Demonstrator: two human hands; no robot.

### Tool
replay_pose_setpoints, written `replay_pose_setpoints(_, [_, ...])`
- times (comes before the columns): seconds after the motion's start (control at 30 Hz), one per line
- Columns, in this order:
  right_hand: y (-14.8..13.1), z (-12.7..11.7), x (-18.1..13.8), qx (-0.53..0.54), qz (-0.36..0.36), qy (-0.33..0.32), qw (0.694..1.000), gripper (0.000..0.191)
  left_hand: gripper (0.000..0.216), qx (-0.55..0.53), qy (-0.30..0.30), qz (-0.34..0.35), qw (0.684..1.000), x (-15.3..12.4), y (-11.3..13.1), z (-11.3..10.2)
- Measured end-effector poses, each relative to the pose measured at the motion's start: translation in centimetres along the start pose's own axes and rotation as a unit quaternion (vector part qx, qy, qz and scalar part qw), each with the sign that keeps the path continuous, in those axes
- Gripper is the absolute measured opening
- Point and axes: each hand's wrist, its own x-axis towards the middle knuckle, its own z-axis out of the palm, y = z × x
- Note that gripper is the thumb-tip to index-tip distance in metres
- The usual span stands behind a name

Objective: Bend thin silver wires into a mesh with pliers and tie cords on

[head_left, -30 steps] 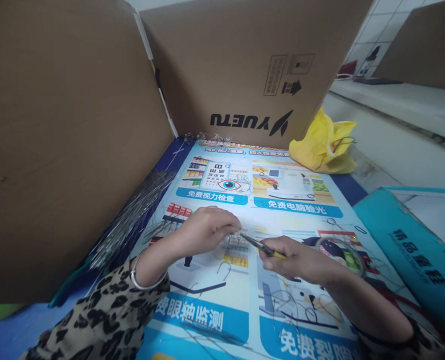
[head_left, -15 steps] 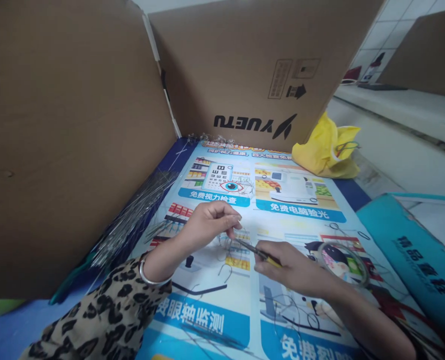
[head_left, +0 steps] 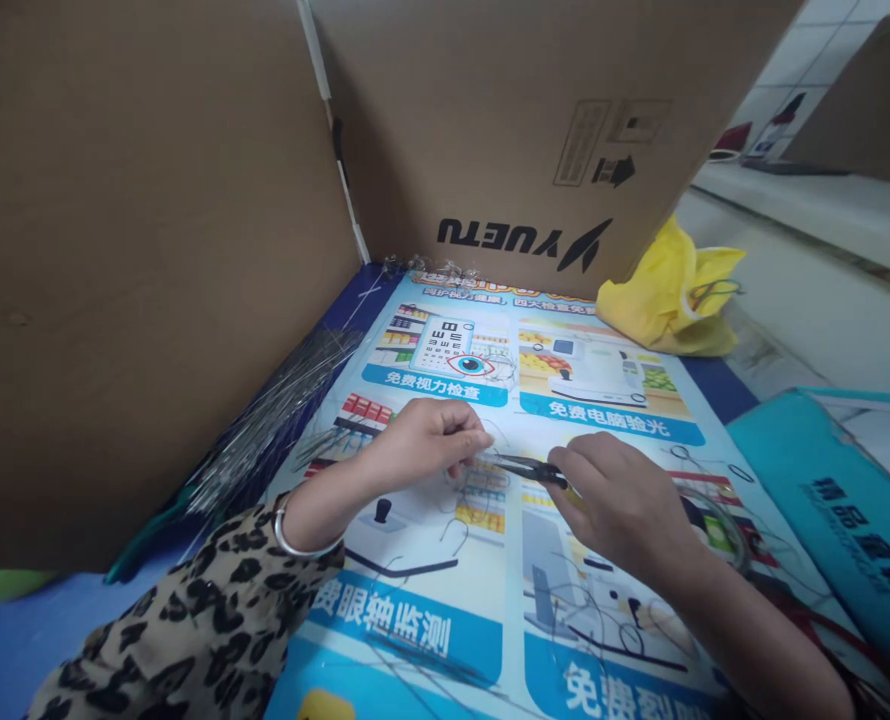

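Note:
My left hand (head_left: 437,440) is closed in a pinch, thumb against fingers, over the middle of the printed poster (head_left: 516,560). A fine wire (head_left: 499,430) shows at its fingertips, though its full shape is hard to make out. In my right hand (head_left: 625,500) is a pair of needle-nose pliers (head_left: 529,467), its grips mostly hidden by the fingers. The plier jaws point left, slightly apart, with their tips close to the left fingertips. Whether the tips touch the wire, I cannot tell.
Cardboard panels (head_left: 152,250) stand at left and back. A bundle of straight wires (head_left: 265,415) lies left. Near the right are a coil of wire (head_left: 730,520), a yellow bag (head_left: 662,300) and a teal box (head_left: 827,480). Loose wire pieces (head_left: 430,660) lie in front.
My right hand has turned and shifted right with the pliers, which now lie more level, their jaws parted. My left hand keeps its pinch. The whole view has shifted slightly.

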Motion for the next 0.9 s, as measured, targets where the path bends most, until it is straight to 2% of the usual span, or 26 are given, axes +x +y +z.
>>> replay_pose_setpoints(0.2, [-0.14, 0.59, -0.16, 0.001, -0.027, -0.02, 0.999, 0.008, 0.023, 0.032, -0.048, -0.003, 0.998, 0.08, -0.42, 0.25])
replay_pose_setpoints(0.57, [-0.29, 0.61, -0.22, -0.05, -0.062, -0.029, 0.996, 0.012, 0.023, 0.104, -0.049, 0.0, 0.993, -0.01, -0.33, 0.23])
replay_pose_setpoints(0.9, [-0.62, 0.58, -0.1, -0.05, -0.07, -0.038, 0.996, 0.013, 0.022, 0.199, -0.034, 0.037, 0.979, 0.05, 0.13, 0.13])
